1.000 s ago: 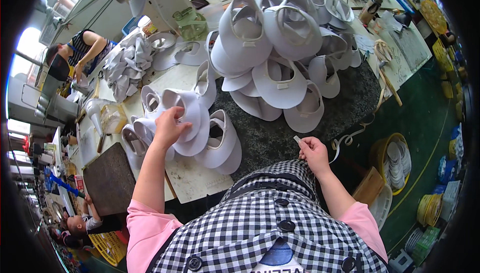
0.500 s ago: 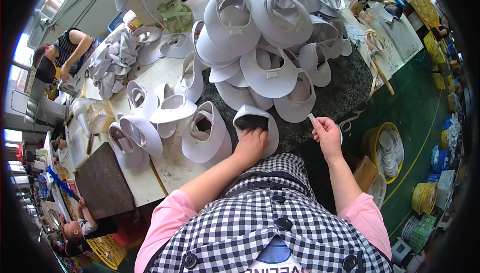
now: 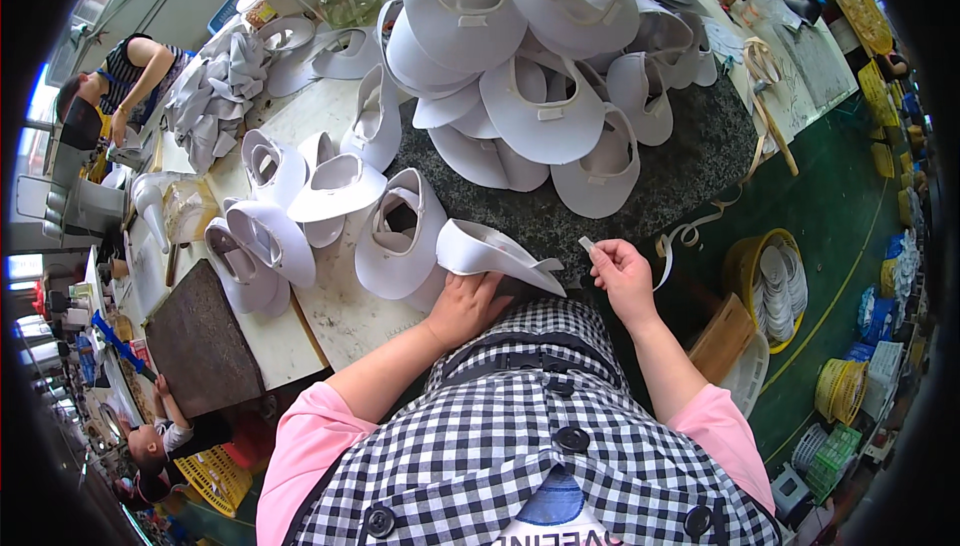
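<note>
While left hand grips visor, right hand pinches strip

Single head-worn fisheye, close above, facing down over worktable.

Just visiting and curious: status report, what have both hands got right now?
Left hand gripping a white visor at the table edge. Right hand pinching a small white strip. More white visors heaped behind, none between the hands.
</note>
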A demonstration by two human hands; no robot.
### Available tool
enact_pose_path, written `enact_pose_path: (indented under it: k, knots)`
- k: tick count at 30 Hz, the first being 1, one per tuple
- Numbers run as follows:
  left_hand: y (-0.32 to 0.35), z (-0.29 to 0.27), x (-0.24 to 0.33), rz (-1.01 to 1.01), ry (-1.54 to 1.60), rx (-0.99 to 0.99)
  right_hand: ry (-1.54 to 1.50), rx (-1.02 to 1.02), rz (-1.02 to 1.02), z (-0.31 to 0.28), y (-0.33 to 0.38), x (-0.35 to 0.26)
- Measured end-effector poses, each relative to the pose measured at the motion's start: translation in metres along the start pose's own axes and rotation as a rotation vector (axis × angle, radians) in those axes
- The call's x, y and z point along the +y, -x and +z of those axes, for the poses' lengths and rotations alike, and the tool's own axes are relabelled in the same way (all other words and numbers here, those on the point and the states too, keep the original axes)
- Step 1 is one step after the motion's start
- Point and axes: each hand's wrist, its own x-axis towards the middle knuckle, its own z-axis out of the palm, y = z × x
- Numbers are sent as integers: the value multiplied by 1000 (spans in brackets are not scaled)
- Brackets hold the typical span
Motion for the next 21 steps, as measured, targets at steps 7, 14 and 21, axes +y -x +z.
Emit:
enact_pose_path:
  k: [7,14,21]
  knots:
    - [-58,-17,22,-91,256,-341,-63,23,-19,5,-6,-3]
    - [-106,-13,40,269,-235,-626,-134,215,-39,-14,-3,0]
    - [-119,-7,20,308,-242,-321,-49,53,-126,5,9,23]
